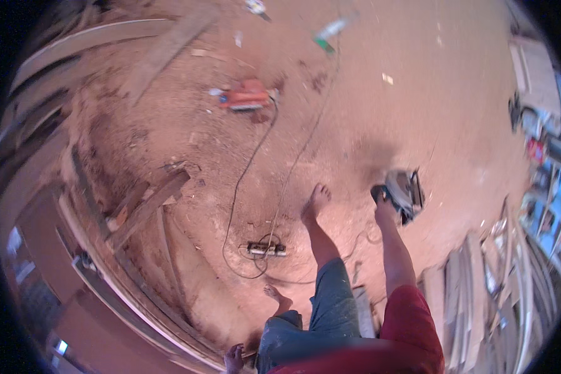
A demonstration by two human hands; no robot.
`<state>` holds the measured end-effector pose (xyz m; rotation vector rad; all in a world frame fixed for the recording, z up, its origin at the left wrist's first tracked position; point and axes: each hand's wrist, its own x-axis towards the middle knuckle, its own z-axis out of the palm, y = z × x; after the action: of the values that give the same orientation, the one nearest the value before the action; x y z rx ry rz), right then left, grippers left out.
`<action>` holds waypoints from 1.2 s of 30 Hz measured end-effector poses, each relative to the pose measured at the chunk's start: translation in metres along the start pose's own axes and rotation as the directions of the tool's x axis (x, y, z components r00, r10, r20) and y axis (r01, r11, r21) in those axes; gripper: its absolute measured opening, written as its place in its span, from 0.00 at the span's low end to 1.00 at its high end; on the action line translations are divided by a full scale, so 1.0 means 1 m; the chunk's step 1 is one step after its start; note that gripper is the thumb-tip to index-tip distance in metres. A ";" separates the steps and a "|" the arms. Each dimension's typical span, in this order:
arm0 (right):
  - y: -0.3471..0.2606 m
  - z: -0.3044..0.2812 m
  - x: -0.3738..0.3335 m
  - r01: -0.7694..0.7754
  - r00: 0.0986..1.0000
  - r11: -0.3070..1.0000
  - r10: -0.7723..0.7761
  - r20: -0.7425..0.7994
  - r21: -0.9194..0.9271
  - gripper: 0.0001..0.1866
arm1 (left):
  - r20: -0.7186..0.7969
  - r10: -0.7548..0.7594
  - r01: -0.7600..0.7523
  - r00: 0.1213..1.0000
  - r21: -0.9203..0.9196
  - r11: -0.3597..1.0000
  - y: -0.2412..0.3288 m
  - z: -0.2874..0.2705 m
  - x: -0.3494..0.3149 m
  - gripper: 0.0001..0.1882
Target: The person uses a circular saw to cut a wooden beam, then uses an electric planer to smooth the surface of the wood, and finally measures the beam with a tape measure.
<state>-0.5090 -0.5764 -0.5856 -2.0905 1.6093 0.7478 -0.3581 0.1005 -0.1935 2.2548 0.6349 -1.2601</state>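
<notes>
My right hand [384, 204], at the end of an outstretched arm, is closed around the handle of a circular saw [405, 192]. The saw has a dark grip and a grey guard, and it is held out over the brown ground to the right of my bare foot [320, 194]. Low at the bottom edge, my left hand [234, 358] hangs beside my leg, next to the stacked boards. Its fingers look apart, with nothing visible in them, though part of the hand is dim.
A power strip [266, 249] with cords lies between my feet. Farther off is an orange power tool [246, 95], slightly blurred, with its cord trailing. Planks [115, 274] are piled along the left, and more timber [474, 280] stands at the lower right. A green-and-white object [330, 34] lies at the top.
</notes>
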 end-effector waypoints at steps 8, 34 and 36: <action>0.048 -0.167 -0.212 0.308 0.951 0.838 -0.272 -0.146 0.450 0.14 | -0.074 0.200 -0.213 0.977 -0.356 0.910 -0.186 0.039 0.020 0.24; -0.307 -0.178 -1.023 0.812 -0.077 0.164 -0.922 0.381 0.560 0.13 | -0.276 -0.696 -0.030 0.663 -0.939 0.344 -0.440 0.152 -0.302 0.29; -0.326 -0.172 -1.051 0.861 -0.219 0.068 -0.845 0.488 0.503 0.12 | -0.285 -0.651 -0.057 0.703 -0.936 0.348 -0.406 0.144 -0.297 0.28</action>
<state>-0.3696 0.1961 0.2046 -1.8264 -0.5490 0.7706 -0.8350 0.2813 -0.0751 1.4752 1.6358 0.0082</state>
